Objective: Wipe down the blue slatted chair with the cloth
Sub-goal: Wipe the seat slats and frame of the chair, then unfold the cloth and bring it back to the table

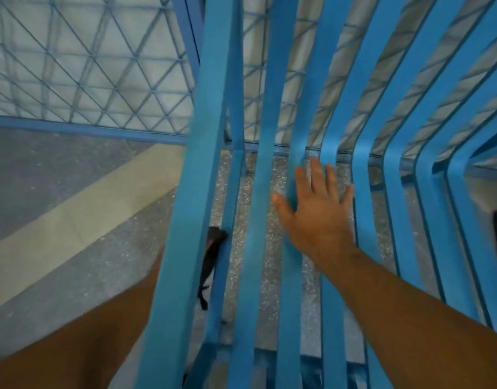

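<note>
Right hand (pixel 317 217): flat, fingers spread on chair (pixel 272 192) slats.
Left hand: hidden behind a slat; grip cannot be told.
Cloth (pixel 213 248): dangling between slats.
Risk: likely snagging, or slipping through the gap.

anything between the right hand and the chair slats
Nothing visible: the right hand lies bare and flat on the chair slats. The dark cloth shows to its left, in a gap beside the wide slat hiding the left hand.
</note>
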Demonstrator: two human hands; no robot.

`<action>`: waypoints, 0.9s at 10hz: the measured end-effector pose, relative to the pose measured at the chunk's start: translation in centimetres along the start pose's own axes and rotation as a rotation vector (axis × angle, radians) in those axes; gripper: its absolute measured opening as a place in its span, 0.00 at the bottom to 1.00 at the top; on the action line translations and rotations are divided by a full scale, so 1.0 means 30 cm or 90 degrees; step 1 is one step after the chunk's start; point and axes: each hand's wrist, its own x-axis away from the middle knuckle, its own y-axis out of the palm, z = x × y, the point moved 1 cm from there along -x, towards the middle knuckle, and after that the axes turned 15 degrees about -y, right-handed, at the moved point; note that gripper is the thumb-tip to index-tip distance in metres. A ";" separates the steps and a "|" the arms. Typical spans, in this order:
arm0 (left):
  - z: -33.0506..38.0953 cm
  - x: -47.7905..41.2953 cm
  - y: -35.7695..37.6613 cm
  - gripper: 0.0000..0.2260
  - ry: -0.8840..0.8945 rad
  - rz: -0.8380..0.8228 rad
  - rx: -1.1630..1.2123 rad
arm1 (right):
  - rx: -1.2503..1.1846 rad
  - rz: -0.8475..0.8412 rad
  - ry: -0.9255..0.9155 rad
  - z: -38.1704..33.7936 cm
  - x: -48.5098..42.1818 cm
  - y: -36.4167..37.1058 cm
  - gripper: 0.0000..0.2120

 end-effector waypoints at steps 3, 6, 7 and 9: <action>0.227 0.266 -0.601 0.06 -0.035 -0.047 0.245 | -0.275 0.203 -0.093 -0.197 0.329 -0.377 0.22; 0.696 0.621 -1.054 0.10 0.078 -0.357 0.672 | -0.731 0.178 -0.097 -0.402 0.636 -0.889 0.14; 0.899 0.743 -1.083 0.15 -0.014 -0.450 0.785 | -0.863 0.196 -0.076 -0.384 0.769 -1.023 0.09; 1.210 0.976 -1.009 0.23 -0.232 -0.453 0.811 | -0.906 0.377 0.102 -0.241 1.050 -1.218 0.04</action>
